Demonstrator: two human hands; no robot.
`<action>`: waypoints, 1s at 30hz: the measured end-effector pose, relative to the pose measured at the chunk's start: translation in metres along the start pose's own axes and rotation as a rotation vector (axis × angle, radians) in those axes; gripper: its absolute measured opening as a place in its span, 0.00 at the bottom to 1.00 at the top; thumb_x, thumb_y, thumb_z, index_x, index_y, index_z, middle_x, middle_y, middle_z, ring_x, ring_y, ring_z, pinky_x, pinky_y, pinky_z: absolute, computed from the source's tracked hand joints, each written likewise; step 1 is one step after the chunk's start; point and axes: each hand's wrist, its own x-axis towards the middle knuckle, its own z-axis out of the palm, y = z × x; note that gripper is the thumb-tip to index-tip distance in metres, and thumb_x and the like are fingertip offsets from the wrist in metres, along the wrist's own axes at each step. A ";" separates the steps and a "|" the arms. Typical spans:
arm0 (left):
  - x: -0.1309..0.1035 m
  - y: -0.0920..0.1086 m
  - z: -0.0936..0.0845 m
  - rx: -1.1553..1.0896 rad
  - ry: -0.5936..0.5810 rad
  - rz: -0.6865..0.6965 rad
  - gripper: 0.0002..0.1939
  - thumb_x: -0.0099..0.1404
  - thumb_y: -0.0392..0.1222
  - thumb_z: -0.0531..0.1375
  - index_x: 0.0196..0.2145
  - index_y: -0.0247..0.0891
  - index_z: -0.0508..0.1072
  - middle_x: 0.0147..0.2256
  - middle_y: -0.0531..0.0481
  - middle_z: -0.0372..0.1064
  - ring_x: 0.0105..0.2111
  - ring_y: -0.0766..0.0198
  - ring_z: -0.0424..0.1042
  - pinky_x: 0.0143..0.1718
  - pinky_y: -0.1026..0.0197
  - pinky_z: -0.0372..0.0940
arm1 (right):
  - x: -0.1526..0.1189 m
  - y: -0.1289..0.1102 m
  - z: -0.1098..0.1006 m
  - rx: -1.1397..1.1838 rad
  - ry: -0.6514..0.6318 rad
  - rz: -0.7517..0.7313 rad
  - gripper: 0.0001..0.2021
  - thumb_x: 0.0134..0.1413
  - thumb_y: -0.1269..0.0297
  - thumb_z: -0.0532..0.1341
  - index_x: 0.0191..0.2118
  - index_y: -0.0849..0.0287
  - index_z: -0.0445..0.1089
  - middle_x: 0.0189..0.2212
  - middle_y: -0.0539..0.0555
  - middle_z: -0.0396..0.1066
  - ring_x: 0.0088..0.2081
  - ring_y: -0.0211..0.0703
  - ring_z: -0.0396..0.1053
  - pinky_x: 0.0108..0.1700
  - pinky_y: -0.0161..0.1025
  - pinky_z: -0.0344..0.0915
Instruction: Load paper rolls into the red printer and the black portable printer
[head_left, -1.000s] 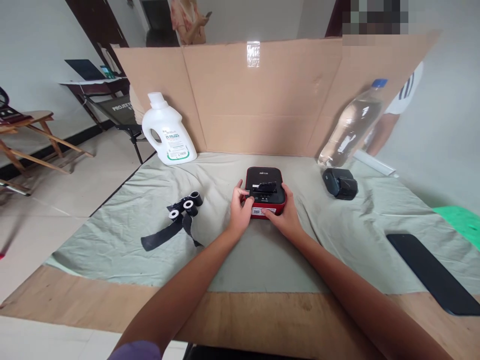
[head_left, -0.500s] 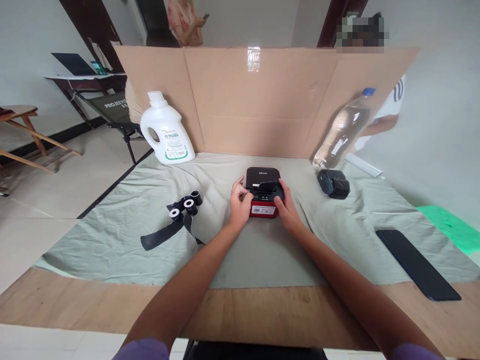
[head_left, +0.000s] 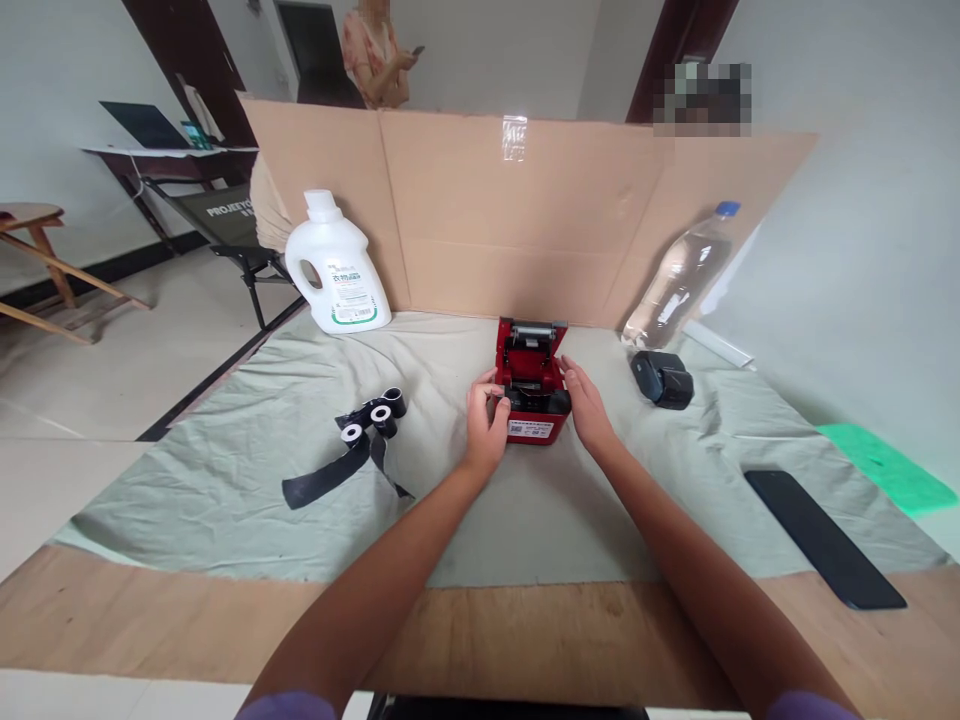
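Note:
A small red and black printer stands on the green cloth in the middle, its lid raised and the red inside showing. My left hand is against its left side, with the thumb at the front corner and fingers curved round the edge. Along the right side lies my right hand, fingers extended beside the body, not wrapped round it. Black rolls with white cores lie to the left, a dark strip trailing from them.
Behind stands a cardboard panel, with a white jug at left and a clear bottle at right. A black device, dark phone and green sheet are on the right. A person stands beyond.
The printer's lid has swung up from closed to open. My right hand's thumb has left the printer's front, and its fingers have straightened. The view has shifted slightly.

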 end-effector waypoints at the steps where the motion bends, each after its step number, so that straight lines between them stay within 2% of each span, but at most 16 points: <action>1: -0.001 0.001 0.000 0.010 -0.008 0.007 0.03 0.70 0.39 0.53 0.41 0.42 0.64 0.59 0.43 0.64 0.61 0.57 0.63 0.61 0.50 0.58 | 0.003 -0.004 -0.002 -0.038 -0.001 -0.003 0.32 0.65 0.39 0.48 0.62 0.53 0.68 0.63 0.55 0.66 0.64 0.50 0.62 0.67 0.50 0.55; 3: -0.001 0.002 -0.001 0.006 -0.023 0.001 0.03 0.70 0.38 0.53 0.42 0.42 0.64 0.58 0.43 0.65 0.60 0.57 0.64 0.61 0.49 0.58 | 0.012 -0.012 -0.008 -0.164 -0.035 -0.024 0.28 0.67 0.45 0.47 0.52 0.56 0.77 0.54 0.57 0.75 0.58 0.51 0.68 0.64 0.49 0.58; 6: 0.000 0.003 -0.002 -0.008 -0.032 -0.004 0.03 0.70 0.37 0.53 0.41 0.41 0.64 0.56 0.42 0.66 0.59 0.57 0.64 0.61 0.49 0.59 | 0.035 -0.026 -0.015 -0.468 -0.149 -0.090 0.22 0.67 0.55 0.49 0.44 0.57 0.80 0.43 0.57 0.79 0.50 0.52 0.72 0.57 0.48 0.64; 8: 0.001 0.003 -0.002 -0.009 -0.031 0.000 0.03 0.70 0.37 0.53 0.42 0.41 0.64 0.56 0.42 0.66 0.59 0.57 0.64 0.60 0.49 0.59 | 0.053 -0.036 -0.015 -0.651 -0.301 -0.152 0.18 0.64 0.61 0.53 0.43 0.58 0.80 0.40 0.57 0.80 0.46 0.52 0.73 0.52 0.45 0.65; 11: 0.001 0.003 -0.002 -0.007 -0.028 -0.001 0.04 0.70 0.37 0.53 0.42 0.41 0.65 0.55 0.42 0.66 0.57 0.57 0.65 0.59 0.49 0.60 | 0.078 -0.047 -0.003 -0.812 -0.607 -0.221 0.16 0.60 0.69 0.55 0.44 0.58 0.79 0.43 0.56 0.79 0.44 0.48 0.74 0.48 0.41 0.65; 14: 0.001 0.003 -0.002 0.003 -0.023 0.003 0.04 0.70 0.37 0.53 0.42 0.41 0.65 0.55 0.42 0.66 0.57 0.57 0.66 0.59 0.50 0.60 | 0.095 -0.056 0.017 -1.015 -0.834 -0.140 0.16 0.55 0.75 0.56 0.43 0.57 0.79 0.40 0.56 0.79 0.42 0.50 0.75 0.43 0.40 0.65; 18: 0.001 0.003 -0.003 0.000 -0.033 0.007 0.04 0.70 0.36 0.53 0.42 0.41 0.65 0.55 0.42 0.66 0.58 0.57 0.65 0.59 0.50 0.60 | 0.103 -0.067 0.039 -1.146 -1.015 0.089 0.12 0.50 0.74 0.61 0.39 0.58 0.78 0.31 0.55 0.78 0.32 0.49 0.74 0.33 0.39 0.63; 20: 0.001 0.004 -0.003 -0.008 -0.040 0.007 0.04 0.70 0.36 0.53 0.42 0.41 0.65 0.55 0.42 0.66 0.58 0.57 0.64 0.60 0.49 0.59 | 0.103 -0.071 0.041 -1.139 -1.018 0.088 0.08 0.49 0.73 0.62 0.36 0.59 0.77 0.30 0.54 0.77 0.31 0.46 0.73 0.33 0.38 0.62; 24: 0.002 0.006 -0.005 -0.027 -0.055 0.003 0.05 0.70 0.36 0.54 0.43 0.41 0.65 0.55 0.42 0.66 0.59 0.56 0.64 0.61 0.47 0.58 | 0.092 -0.084 0.023 -1.061 -0.869 -0.048 0.05 0.54 0.69 0.61 0.37 0.59 0.73 0.35 0.56 0.76 0.36 0.46 0.71 0.36 0.40 0.64; 27: 0.002 0.007 -0.006 -0.026 -0.056 -0.007 0.05 0.69 0.37 0.55 0.43 0.41 0.66 0.53 0.42 0.68 0.58 0.54 0.64 0.61 0.46 0.58 | 0.077 -0.105 0.007 -0.930 -0.748 -0.064 0.06 0.56 0.65 0.59 0.40 0.55 0.70 0.33 0.53 0.74 0.33 0.47 0.70 0.35 0.43 0.64; 30: 0.002 0.007 -0.007 -0.033 -0.071 -0.039 0.06 0.69 0.42 0.57 0.43 0.41 0.67 0.53 0.43 0.69 0.57 0.52 0.65 0.59 0.47 0.61 | 0.066 -0.132 0.014 -0.798 -0.605 -0.117 0.09 0.53 0.61 0.61 0.41 0.55 0.68 0.31 0.52 0.73 0.32 0.47 0.69 0.34 0.42 0.63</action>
